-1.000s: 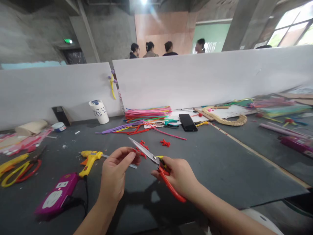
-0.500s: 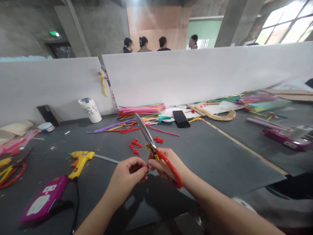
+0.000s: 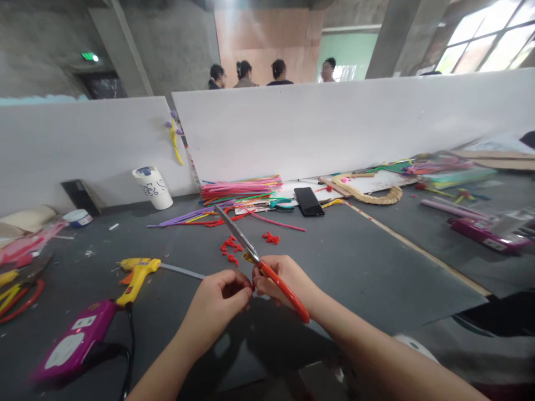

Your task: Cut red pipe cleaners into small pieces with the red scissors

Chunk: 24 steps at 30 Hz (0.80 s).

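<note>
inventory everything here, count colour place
metal scissors: two, red-handled, held and far left
fuzzy scraps: several, red, on dark table
fuzzy stems: many, multicoloured, behind scraps
flat slabs: two, black, flanking stems
plastic glue gun: one whole, yellow, left
plastic power strips: two, purple, opposite sides
marked cylinder: one, white, back left
upright panels: two, white, behind table
people: at least four, dark-haired, beyond panels
right hand: one, bare, holding scissors
left hand: one, bare, beside right
</note>
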Motion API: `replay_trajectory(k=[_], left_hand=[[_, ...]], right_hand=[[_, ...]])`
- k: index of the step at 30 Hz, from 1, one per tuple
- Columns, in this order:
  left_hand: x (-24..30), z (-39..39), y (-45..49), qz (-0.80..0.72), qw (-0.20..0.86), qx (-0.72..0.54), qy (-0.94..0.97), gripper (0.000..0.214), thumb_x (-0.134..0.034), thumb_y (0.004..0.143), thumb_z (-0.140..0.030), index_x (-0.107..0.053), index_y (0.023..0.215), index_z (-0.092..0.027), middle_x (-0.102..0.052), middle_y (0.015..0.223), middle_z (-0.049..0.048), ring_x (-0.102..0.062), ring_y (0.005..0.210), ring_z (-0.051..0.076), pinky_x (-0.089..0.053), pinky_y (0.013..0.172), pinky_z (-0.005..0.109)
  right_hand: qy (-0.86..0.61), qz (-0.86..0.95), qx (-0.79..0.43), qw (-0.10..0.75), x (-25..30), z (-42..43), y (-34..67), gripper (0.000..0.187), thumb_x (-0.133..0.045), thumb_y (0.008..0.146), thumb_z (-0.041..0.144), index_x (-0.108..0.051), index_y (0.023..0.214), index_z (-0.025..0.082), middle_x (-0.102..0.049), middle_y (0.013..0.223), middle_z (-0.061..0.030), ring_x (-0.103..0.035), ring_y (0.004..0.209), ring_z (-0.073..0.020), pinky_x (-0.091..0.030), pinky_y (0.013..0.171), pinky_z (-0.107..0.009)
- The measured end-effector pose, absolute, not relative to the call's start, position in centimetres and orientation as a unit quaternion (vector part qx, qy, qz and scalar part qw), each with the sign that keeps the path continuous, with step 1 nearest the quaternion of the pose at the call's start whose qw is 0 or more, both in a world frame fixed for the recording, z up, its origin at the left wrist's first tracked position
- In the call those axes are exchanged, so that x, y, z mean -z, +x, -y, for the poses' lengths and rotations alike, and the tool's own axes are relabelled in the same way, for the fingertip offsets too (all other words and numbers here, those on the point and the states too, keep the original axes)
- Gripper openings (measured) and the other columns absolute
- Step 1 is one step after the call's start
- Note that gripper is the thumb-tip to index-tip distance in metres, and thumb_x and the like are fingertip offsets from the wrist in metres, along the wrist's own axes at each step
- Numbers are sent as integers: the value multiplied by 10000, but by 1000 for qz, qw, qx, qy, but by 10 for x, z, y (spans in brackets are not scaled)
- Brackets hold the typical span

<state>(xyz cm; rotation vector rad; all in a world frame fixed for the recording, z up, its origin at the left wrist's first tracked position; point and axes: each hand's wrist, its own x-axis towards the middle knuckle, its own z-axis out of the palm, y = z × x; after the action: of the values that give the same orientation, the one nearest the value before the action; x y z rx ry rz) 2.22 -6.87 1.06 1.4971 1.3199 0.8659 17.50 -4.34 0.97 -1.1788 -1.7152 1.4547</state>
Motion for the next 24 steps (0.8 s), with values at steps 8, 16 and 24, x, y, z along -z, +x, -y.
replay_trajectory(k=[8, 16, 24], left_hand=[[-12, 67, 22, -479, 614, -387, 494, 166, -582, 684, -272, -629, 729, -119, -615, 640, 34, -538, 541, 114, -422, 525, 226], [-12, 67, 23, -498, 614, -366, 491, 69, -594, 640, -186, -578, 648, -120, -577, 580, 9, -530, 501, 108, -408, 498, 226], [-11, 70, 23, -436, 692, -388, 425, 100, -597, 675, -201, -601, 717, -110, -593, 628, 22, -528, 525, 84, -387, 498, 193]], right_hand=[[-442, 633, -547, 324, -7, 43, 174, 29, -466, 640, 193, -473, 624, 170, -475, 492, 54, -370, 338, -46, -305, 315, -147], [-454, 614, -547, 342, -10, 43, 173, 28, -473, 645, 191, -474, 653, 164, -462, 471, 63, -353, 317, -32, -290, 312, -134], [-421, 635, -541, 355, -9, 44, 174, 33, -471, 653, 185, -468, 627, 164, -438, 485, 67, -373, 350, -34, -294, 331, -134]])
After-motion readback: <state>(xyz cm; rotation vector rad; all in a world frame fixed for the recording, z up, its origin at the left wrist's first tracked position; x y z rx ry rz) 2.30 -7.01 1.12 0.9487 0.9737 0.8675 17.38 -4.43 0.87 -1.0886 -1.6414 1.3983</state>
